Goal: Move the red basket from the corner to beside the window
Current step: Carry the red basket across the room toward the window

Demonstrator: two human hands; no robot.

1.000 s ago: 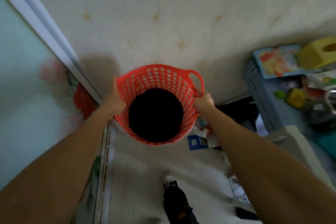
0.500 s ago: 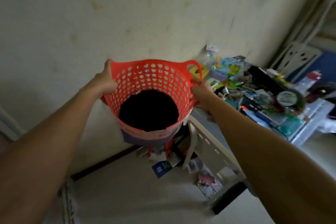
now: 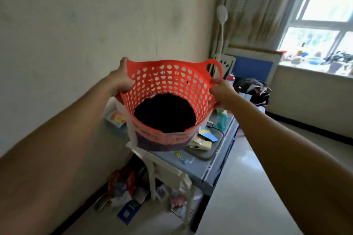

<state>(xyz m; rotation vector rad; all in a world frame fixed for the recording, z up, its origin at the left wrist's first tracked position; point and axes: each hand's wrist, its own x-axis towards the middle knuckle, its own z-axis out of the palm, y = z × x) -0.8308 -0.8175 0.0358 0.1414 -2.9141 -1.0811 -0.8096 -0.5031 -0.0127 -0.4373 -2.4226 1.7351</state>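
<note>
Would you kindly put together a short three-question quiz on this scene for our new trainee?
1. True or false: the red basket is resting on the floor.
2. Which hands grip the basket? A) left only B) right only C) both
3. Fill in: the window lies to the person's ____ of the basket.

Key:
1. False. The basket is held up in the air, above the cluttered table.
2. C. The left hand grips one side of the rim and the right hand holds the rim just below the loop handle.
3. Right, at the far end of the room.
</note>
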